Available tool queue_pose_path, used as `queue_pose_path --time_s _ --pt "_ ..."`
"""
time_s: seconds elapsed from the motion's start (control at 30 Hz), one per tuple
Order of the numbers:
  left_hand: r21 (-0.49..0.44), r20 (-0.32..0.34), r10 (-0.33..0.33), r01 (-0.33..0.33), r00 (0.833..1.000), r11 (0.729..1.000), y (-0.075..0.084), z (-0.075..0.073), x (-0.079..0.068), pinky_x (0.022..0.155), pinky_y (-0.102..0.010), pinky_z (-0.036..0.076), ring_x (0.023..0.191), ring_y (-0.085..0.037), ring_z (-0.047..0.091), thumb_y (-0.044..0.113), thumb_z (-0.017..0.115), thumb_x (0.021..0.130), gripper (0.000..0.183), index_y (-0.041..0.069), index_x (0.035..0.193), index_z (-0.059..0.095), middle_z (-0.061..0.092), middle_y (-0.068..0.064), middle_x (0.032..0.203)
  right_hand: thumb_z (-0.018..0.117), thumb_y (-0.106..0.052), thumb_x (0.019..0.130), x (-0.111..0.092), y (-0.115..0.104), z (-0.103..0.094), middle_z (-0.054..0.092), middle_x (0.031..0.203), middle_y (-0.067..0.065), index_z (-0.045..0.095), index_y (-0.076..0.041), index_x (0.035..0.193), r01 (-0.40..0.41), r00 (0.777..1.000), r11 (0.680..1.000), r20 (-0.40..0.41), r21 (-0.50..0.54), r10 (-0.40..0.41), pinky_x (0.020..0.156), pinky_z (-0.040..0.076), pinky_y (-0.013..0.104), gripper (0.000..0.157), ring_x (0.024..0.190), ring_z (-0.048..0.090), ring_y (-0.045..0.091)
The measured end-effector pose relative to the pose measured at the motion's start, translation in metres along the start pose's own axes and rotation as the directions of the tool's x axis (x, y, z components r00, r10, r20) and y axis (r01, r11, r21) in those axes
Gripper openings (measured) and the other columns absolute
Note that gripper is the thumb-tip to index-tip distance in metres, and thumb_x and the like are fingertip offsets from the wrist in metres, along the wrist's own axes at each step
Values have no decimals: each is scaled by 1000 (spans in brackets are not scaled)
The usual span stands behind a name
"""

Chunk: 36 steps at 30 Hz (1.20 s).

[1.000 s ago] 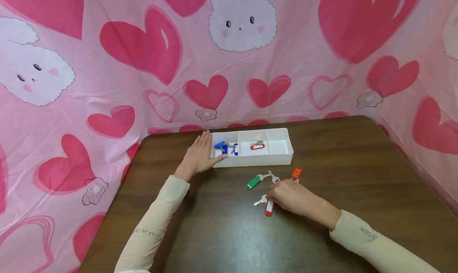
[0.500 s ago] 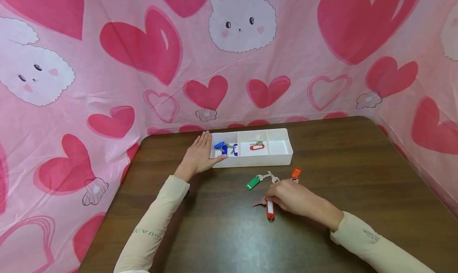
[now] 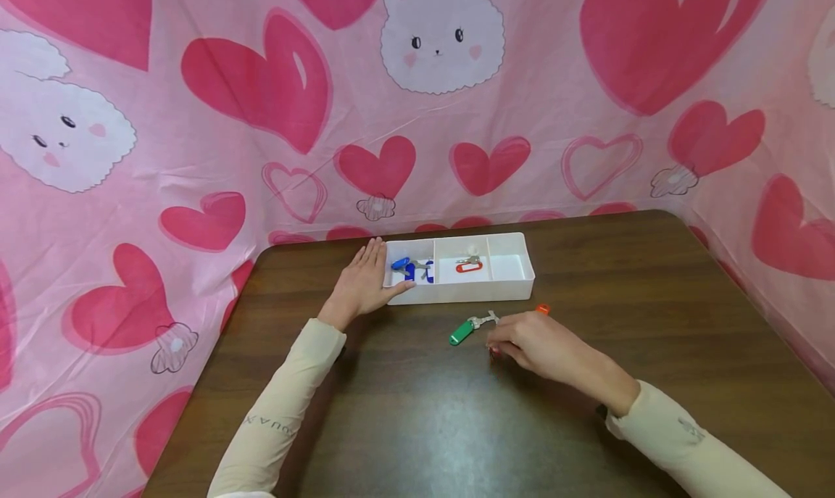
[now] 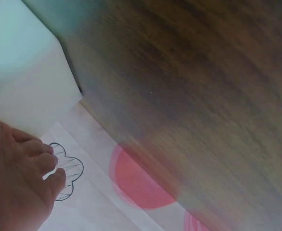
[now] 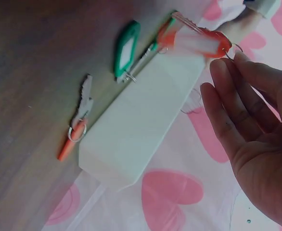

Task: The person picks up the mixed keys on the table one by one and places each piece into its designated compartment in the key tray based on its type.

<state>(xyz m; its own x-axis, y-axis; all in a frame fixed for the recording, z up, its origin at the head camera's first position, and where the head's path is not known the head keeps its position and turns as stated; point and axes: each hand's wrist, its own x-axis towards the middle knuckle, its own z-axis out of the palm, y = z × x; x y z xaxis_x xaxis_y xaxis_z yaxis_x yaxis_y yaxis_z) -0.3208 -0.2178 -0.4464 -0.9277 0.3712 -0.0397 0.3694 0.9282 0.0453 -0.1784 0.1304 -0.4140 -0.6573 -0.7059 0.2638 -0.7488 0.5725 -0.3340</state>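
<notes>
In the right wrist view my right hand [image 5: 256,115] pinches the ring of a red-tagged key [image 5: 198,44], which hangs from the fingertips; in the head view the hand [image 3: 544,342] mostly hides it. Near that hand a green-tagged key [image 3: 461,332] lies on the table. An orange-tagged key [image 5: 82,103] lies there too, its tag [image 3: 543,309] peeking out behind the hand. My left hand [image 3: 362,284] rests against the left end of a white three-compartment tray [image 3: 463,293], thumb along its front rim. Blue-tagged keys [image 3: 409,272] lie in the left compartment, another red-tagged key [image 3: 470,267] in the middle one.
The brown wooden table [image 3: 404,425] carries everything, with the tray near its back edge. A pink cloth [image 3: 404,114] with hearts and rabbits hangs behind and at both sides. More green [image 5: 166,29] shows beyond the nearer green tag in the right wrist view.
My right hand has picked the red-tagged key up off the table and moved slightly away from me, toward the tray. My left hand has stayed at the tray.
</notes>
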Motion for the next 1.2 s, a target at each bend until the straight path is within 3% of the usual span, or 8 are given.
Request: queue_pose_path --time_s 0.2,0.37,0.5,0.8,0.9,1.03,1.2 --pt "3 2 -2 2 1000 1000 0 1 -1 135 -49 17 167 -33 11 87 37 91 116 4 169 12 17 -17 177 84 -8 87 7 1 -5 76 87 -6 82 -11 98 -50 997 999 -59 19 51 61 50 15 12 69 54 -2" --pt "2 6 1 -1 1000 1000 1 1 -1 135 -49 16 167 -33 11 86 38 91 116 4 168 12 17 -17 177 83 -8 88 11 -1 -11 80 92 -4 83 -10 103 -137 987 987 -70 86 143 63 52 16 15 70 57 -1" --pt "7 1 5 -5 1000 1000 1 1 -1 135 -49 16 167 -33 11 86 37 91 116 4 168 12 17 -17 177 82 -7 90 11 0 -15 81 92 -2 83 -11 105 -189 975 967 -80 172 205 57 48 17 16 67 56 0" --pt "3 1 -2 2 1000 1000 0 1 0 135 -48 17 167 -33 11 85 38 92 114 4 169 12 15 -15 178 82 -8 89 13 7 -22 81 88 -4 84 -11 104 -200 941 946 -218 255 257 57 49 18 15 67 58 1" --pt "-2 4 -4 4 1000 1000 0 1 0 135 -48 16 167 -32 11 85 38 92 115 4 169 12 13 -15 178 82 -9 90 14 7 -26 81 89 -1 84 -12 105 -241 927 932 -219 270 303 51 45 18 15 57 54 0" --pt "2 1 -2 2 1000 1000 0 2 1 135 -48 16 167 -32 11 86 38 92 115 4 169 12 15 -16 177 80 -10 92 15 7 -33 81 91 5 83 -10 109 -309 908 901 -188 304 375 41 33 22 18 42 38 2" --pt "6 6 1 -1 1000 1000 -1 2 2 135 -48 17 167 -33 11 86 37 92 116 4 168 12 18 -17 177 81 -13 92 18 8 -38 81 92 6 83 -10 112 -344 889 884 -193 317 416 41 31 23 19 45 34 6"
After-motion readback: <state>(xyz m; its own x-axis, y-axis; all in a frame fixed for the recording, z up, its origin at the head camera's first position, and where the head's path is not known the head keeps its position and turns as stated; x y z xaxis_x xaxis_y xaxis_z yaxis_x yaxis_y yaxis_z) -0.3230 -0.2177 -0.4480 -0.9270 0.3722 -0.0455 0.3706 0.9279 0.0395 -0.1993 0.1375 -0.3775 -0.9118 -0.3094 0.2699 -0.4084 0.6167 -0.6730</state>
